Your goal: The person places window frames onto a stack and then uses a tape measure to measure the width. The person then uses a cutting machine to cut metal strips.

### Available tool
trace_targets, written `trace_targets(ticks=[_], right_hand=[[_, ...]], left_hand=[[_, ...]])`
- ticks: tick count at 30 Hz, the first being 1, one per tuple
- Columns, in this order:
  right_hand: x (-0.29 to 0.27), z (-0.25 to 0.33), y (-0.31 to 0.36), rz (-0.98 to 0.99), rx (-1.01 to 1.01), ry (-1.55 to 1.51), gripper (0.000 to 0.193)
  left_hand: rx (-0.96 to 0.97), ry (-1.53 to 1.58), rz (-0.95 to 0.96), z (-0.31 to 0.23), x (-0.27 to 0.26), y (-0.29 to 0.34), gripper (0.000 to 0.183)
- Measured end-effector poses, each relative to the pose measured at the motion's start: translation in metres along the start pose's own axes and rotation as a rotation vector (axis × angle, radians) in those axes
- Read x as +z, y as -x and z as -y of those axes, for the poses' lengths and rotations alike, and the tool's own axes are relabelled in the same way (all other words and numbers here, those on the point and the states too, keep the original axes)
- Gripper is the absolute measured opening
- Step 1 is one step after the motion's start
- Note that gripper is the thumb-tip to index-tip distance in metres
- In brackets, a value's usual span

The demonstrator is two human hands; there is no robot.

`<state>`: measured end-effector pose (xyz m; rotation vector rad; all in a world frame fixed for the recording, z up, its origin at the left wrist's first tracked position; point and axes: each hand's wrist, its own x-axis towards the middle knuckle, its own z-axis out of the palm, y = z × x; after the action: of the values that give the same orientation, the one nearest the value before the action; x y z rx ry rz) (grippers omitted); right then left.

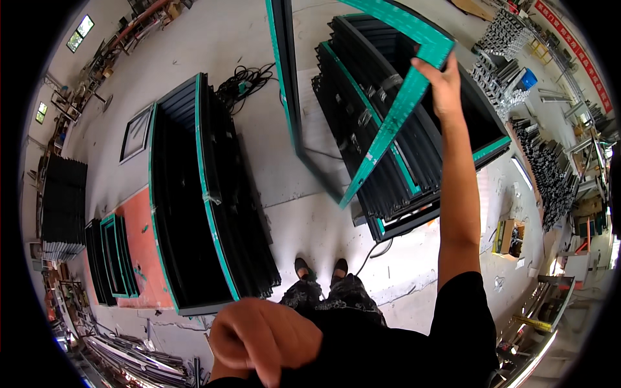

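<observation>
My right hand [445, 89] is closed on the upper corner of a window frame [393, 124], its bars dark with green film on one face. The frame is tilted, with its lowest corner down near the floor in front of my feet. Behind it, a stack of dark frames [369, 132] with green strips leans at the right. My left hand [265, 337] is near my body, fingers curled in, with nothing visible in them. Closest to that hand is the left stack of dark, green-edged frames [217, 194].
Black cable [242, 89] lies coiled between the two stacks. Smaller green frames [119, 255] stand on a red patch of floor at left. Bundled metal profiles [550, 168] and a cardboard box [510, 238] lie at right. Long bars [129, 355] are piled at lower left.
</observation>
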<state>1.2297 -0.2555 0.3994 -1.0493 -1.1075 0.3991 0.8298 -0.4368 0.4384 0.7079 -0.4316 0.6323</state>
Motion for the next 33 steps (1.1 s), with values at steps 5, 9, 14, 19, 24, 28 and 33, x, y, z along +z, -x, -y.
trace_targets(ticks=[5,9,14,19,24,28,33], right_hand=[[0.033,-0.004,-0.023,-0.047,-0.020,-0.004,0.047],[0.052,0.001,-0.034,0.010,-0.027,0.028,0.047],[0.101,0.008,-0.047,0.046,-0.120,0.122,0.042],[0.176,0.001,-0.074,-0.092,-0.175,0.323,0.071],[0.257,-0.014,-0.128,-0.023,-0.187,0.004,0.033],[0.295,-0.023,-0.158,-0.074,-0.082,0.050,0.032],[0.316,-0.030,-0.178,-0.105,-0.047,0.093,0.035]], left_hand=[[0.014,-0.212,-0.513,-0.005,-0.048,0.048,0.019],[-0.117,-0.567,-0.961,-0.007,-0.094,0.059,0.017],[-0.345,-0.891,-0.955,-0.019,-0.182,0.029,0.018],[-0.483,-1.137,-0.899,0.001,-0.340,0.015,0.022],[-0.664,-1.342,-0.854,0.041,-0.456,0.037,0.025],[-0.812,-1.293,-0.878,0.047,-0.503,0.039,0.037],[-0.560,-1.408,-0.941,0.044,-0.514,0.031,0.039]])
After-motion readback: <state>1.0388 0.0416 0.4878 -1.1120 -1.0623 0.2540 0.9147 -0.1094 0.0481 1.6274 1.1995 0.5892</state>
